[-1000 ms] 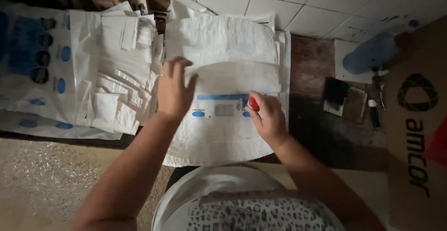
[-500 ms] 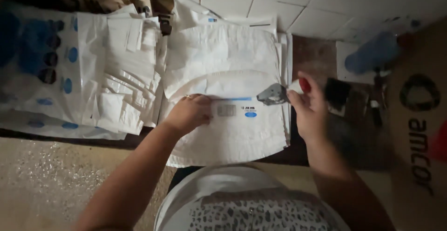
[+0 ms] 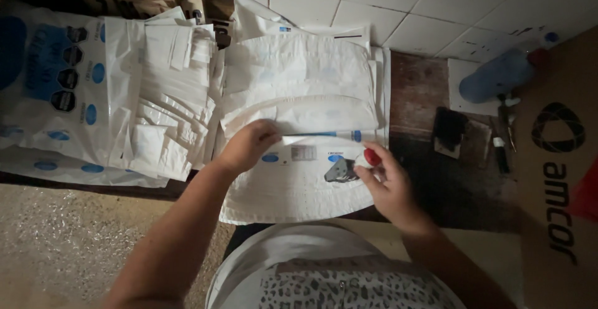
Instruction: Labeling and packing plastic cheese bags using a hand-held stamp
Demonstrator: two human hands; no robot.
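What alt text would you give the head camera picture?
Seen from above, a person's left hand presses down a white woven bag on a stack while the right hand holds a small red-handled tool against it; more bags lie left.

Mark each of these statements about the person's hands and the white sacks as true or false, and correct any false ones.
1. The left hand rests on the white woven sack lying in front of the person. True.
2. The right hand holds a small tool with a red part over that sack. True.
3. The right hand is pressed flat on the cardboard box. False: it is over the sack, apart from the box.
4. The sack under the hands is plain black. False: it is white with small blue marks.
5. A heap of folded white pieces lies on the left-hand side of the sack. True.
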